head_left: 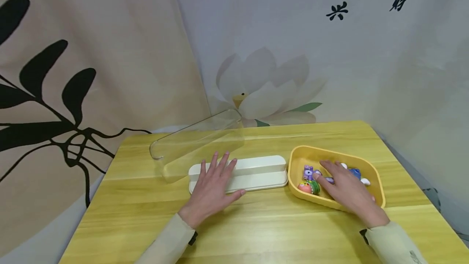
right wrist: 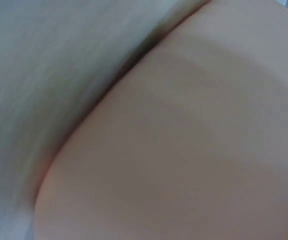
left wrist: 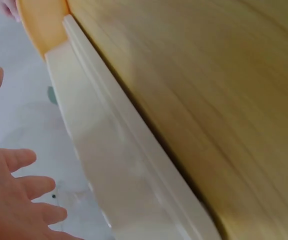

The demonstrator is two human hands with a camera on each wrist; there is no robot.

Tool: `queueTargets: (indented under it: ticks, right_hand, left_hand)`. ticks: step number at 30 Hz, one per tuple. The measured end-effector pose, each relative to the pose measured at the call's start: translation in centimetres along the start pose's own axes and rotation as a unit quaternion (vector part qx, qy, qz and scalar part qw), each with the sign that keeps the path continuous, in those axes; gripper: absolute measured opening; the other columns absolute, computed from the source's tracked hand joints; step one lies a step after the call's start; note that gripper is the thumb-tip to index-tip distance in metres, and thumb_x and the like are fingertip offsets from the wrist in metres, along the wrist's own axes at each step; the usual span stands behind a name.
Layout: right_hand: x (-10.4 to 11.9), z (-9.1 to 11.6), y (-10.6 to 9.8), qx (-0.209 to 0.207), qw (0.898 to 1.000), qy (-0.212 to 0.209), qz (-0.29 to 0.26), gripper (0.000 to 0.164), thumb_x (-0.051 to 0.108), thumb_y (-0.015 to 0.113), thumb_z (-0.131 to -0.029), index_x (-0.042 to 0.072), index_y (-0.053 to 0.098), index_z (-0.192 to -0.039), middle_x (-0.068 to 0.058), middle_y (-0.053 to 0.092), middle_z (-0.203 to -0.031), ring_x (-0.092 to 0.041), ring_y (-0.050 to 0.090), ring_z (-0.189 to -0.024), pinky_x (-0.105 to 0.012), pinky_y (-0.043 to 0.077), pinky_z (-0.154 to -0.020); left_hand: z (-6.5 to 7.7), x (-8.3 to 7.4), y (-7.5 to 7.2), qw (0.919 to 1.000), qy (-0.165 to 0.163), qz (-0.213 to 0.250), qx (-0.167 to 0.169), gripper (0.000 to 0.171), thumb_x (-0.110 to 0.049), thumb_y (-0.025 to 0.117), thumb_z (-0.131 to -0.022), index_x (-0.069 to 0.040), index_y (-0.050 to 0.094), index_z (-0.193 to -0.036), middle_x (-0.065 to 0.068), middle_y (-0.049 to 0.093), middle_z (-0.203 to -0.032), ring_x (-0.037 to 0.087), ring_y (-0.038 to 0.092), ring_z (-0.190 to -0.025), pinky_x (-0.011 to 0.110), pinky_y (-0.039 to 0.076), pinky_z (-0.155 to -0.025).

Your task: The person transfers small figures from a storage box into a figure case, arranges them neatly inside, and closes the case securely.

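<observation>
My left hand [head_left: 215, 185], fingers spread and straight, is over the left part of a long white stepped base [head_left: 261, 176]. The left wrist view shows that base [left wrist: 109, 150] beside the spread fingers; contact is unclear. My right hand [head_left: 346, 188] reaches into a yellow tray [head_left: 329, 150], thumb and fingers apart. Close to its thumb are a small purple figure [head_left: 308, 172] and a green and pink figure [head_left: 310, 187]. A blue and white figure [head_left: 355, 172] lies beyond the hand, which partly hides the toys. Only blurred skin and sleeve fill the right wrist view.
A clear, box-like cover [head_left: 199, 141] stands behind the white base, near the back edge of the wooden table [head_left: 253, 227]. The tray nearly meets the base's right end. A printed curtain [head_left: 271, 23] hangs behind the table.
</observation>
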State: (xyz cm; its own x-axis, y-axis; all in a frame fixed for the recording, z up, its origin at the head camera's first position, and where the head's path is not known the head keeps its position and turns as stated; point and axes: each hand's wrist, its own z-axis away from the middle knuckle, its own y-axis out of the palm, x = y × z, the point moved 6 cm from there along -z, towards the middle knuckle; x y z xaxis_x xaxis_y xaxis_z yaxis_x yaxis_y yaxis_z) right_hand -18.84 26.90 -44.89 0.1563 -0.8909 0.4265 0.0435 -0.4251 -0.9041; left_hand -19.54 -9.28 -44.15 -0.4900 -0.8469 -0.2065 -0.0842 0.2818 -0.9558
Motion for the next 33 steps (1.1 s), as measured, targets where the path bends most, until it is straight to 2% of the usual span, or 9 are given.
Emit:
queueTargets:
  ticks: [5,9,12,16,20,23,25,28,33]
  right_hand:
    - [-0.2,-0.5,0.6,0.004,1.0,-0.002,0.012,0.071,0.054,0.049,-0.107,-0.005,0.052,-0.147,-0.029,0.055,-0.145,-0.053,0.051,-0.131,-0.071,0.045,-0.104]
    - [-0.4,-0.5,0.7,0.001,1.0,-0.012,0.021,0.062,0.048,0.055,-0.107,-0.005,0.06,-0.139,-0.025,0.066,-0.134,-0.047,0.063,-0.118,-0.066,0.053,-0.095]
    - [-0.4,-0.7,0.8,-0.001,1.0,-0.02,0.023,0.055,0.044,0.058,-0.106,-0.003,0.065,-0.135,-0.02,0.071,-0.125,-0.04,0.069,-0.108,-0.062,0.057,-0.089]
    - [-0.1,-1.2,1.0,0.005,1.0,-0.023,0.02,0.053,0.043,0.06,-0.105,-0.001,0.066,-0.134,-0.017,0.073,-0.121,-0.038,0.071,-0.105,-0.061,0.057,-0.088]
    - [-0.2,-1.3,1.0,0.007,1.0,-0.024,0.017,0.047,0.038,0.06,-0.106,0.0,0.067,-0.133,-0.017,0.074,-0.119,-0.039,0.071,-0.105,-0.061,0.057,-0.091]
    - [-0.2,-1.4,1.0,0.011,0.999,-0.028,0.017,0.042,0.031,0.059,-0.107,-0.001,0.066,-0.133,-0.013,0.077,-0.105,-0.032,0.073,-0.091,-0.057,0.059,-0.085]
    - [-0.3,-1.5,1.1,0.019,0.999,-0.027,0.018,0.041,0.028,0.058,-0.108,-0.001,0.065,-0.134,-0.006,0.074,-0.085,-0.023,0.07,-0.074,-0.049,0.06,-0.076]
    - [-0.5,-1.5,1.1,0.037,0.999,-0.018,0.011,0.04,0.025,0.057,-0.108,-0.002,0.062,-0.137,0.005,0.058,-0.059,-0.012,0.056,-0.052,-0.037,0.053,-0.063]
    - [-0.7,-1.6,1.1,0.049,0.999,-0.008,0.004,0.038,0.02,0.058,-0.107,-0.002,0.061,-0.138,0.009,0.051,-0.052,-0.009,0.051,-0.043,-0.033,0.051,-0.059]
  left_hand:
    - [0.7,1.7,0.1,0.9998,-0.017,-0.003,0.005,0.089,-0.068,0.062,-0.094,-0.013,0.039,-0.161,0.014,0.024,-0.17,0.042,0.013,-0.157,0.072,0.01,-0.123]
    - [0.6,1.5,0.3,0.9999,0.004,0.003,0.012,0.088,-0.067,0.062,-0.094,-0.012,0.04,-0.16,0.014,0.023,-0.17,0.04,0.015,-0.157,0.072,0.01,-0.123]
    - [-0.3,-0.1,0.5,0.9987,0.044,0.004,0.025,0.089,-0.069,0.058,-0.095,-0.014,0.037,-0.162,0.012,0.021,-0.171,0.038,0.016,-0.157,0.071,0.013,-0.124]
    - [-2.2,-3.7,1.2,0.993,0.112,-0.007,0.037,0.089,-0.073,0.052,-0.096,-0.017,0.034,-0.163,0.01,0.02,-0.172,0.035,0.016,-0.158,0.068,0.015,-0.125]
    - [-3.9,-7.5,2.9,0.9813,0.182,-0.02,0.06,0.086,-0.074,0.048,-0.098,-0.019,0.034,-0.163,0.007,0.018,-0.173,0.029,0.012,-0.159,0.064,0.014,-0.127]
    - [-4.3,-9.4,4.4,0.9696,0.228,-0.034,0.081,0.086,-0.074,0.045,-0.098,-0.02,0.032,-0.164,0.006,0.016,-0.173,0.025,0.01,-0.159,0.064,0.015,-0.127]
    - [-4.3,-10.3,5.3,0.9619,0.255,-0.039,0.09,0.086,-0.074,0.044,-0.099,-0.022,0.029,-0.165,0.006,0.015,-0.173,0.024,0.011,-0.159,0.064,0.016,-0.127]
    - [-4.0,-11.1,6.2,0.9541,0.28,-0.042,0.096,0.086,-0.074,0.044,-0.099,-0.024,0.024,-0.167,0.008,0.014,-0.174,0.024,0.012,-0.159,0.063,0.016,-0.126]
    - [-3.8,-11.5,6.6,0.9537,0.281,-0.047,0.097,0.09,-0.074,0.048,-0.097,-0.027,0.018,-0.168,0.008,0.009,-0.174,0.023,0.011,-0.159,0.065,0.016,-0.125]
